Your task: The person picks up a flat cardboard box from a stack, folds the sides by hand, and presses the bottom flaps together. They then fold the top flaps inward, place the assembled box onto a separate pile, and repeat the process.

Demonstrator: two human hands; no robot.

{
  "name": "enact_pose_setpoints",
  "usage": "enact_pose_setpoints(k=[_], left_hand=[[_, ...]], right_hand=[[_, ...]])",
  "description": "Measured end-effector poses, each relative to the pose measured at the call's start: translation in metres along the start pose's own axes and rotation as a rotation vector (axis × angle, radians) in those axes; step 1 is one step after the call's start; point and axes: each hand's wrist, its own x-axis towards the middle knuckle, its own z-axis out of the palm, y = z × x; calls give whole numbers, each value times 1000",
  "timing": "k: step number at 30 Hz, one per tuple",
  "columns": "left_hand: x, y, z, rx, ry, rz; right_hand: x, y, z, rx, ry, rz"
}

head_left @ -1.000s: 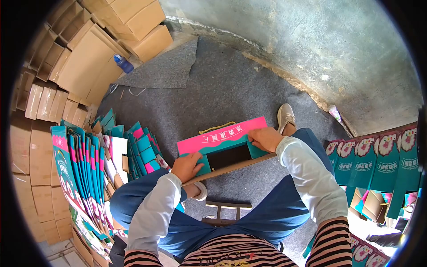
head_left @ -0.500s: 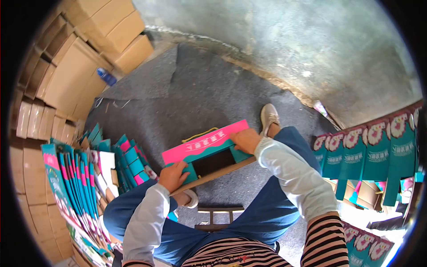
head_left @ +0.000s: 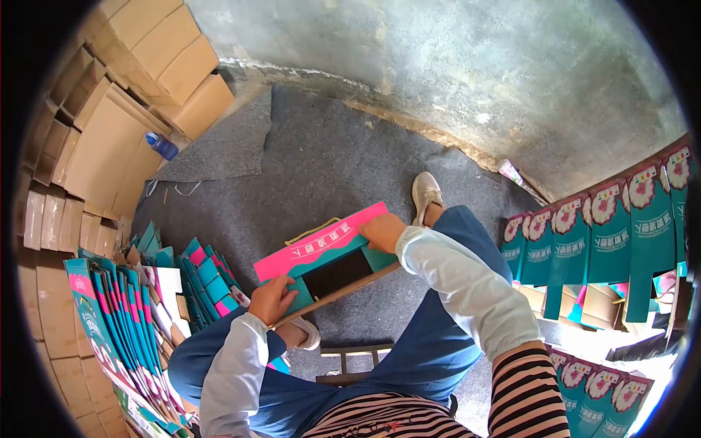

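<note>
A pink and teal cardboard gift box [head_left: 315, 249] is held between my knees, its pink top edge slanting up to the right. A dark rectangular window opening shows in its teal side, and a yellow cord handle [head_left: 312, 231] loops along the far edge. My left hand [head_left: 272, 298] is closed on the box's left end, thumb on the teal panel. At the opposite end, my right hand [head_left: 383, 232] grips the upper corner with its fingers bent over it.
Flattened pink and teal cartons [head_left: 120, 317] stand packed at my left. Brown boxes [head_left: 109, 146] are stacked behind them, beside a blue bottle [head_left: 161, 145]. Rows of teal printed cartons [head_left: 569, 244] stand at my right. A low wooden stool [head_left: 354, 355] is under me, and a concrete wall [head_left: 453, 66] rises ahead.
The whole view has shifted slightly. The box tilts a little more steeply, its right end higher, and both hands keep their hold at its two ends.
</note>
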Motion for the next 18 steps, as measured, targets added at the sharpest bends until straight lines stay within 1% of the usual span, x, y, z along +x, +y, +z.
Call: enact_pose_setpoints(k=[1, 3, 4, 5, 7, 8, 9, 10, 11, 12, 13, 14, 16, 17, 18], left_hand=[[-1, -5, -2, -68, -5, -43], [0, -26, 2, -258, 189, -124], [-4, -32, 2, -354, 277, -165], [-4, -18, -16, -539, 286, -379], [-12, -28, -19, -509, 399, -469], [-13, -35, -18, -498, 457, -508], [-17, -49, -15, -360, 409, -552], [-20, -52, -8, -287, 398, -536], [-23, -54, 0, -212, 387, -521], [-25, -54, 3, -136, 372, -506], [-25, -55, 5, -203, 259, -587], [-28, -54, 9, -239, 222, -575], [-28, -56, 15, -306, 160, -541], [-31, -74, 26, -284, 124, -540], [-33, -71, 25, -288, 122, -555]], right_hand=[[-1, 3, -7, 41, 6, 20], [-8, 13, -22, 126, 10, 47], [-14, 16, -36, 201, 56, 78], [-19, 23, -53, 270, 104, 112], [-30, 38, -64, 334, 142, 221], [-34, 46, -64, 287, 144, 262], [-38, 52, -59, 243, 142, 304], [-41, 56, -57, 200, 140, 347], [-42, 62, -55, 150, 149, 336], [-39, 60, -60, 321, 173, 440], [-31, 61, -69, 490, 198, 542], [-29, 59, -75, 661, 220, 643], [-37, 59, -67, 401, 219, 516], [-39, 60, -62, 265, 212, 446], [-40, 57, -59, 275, 211, 457]])
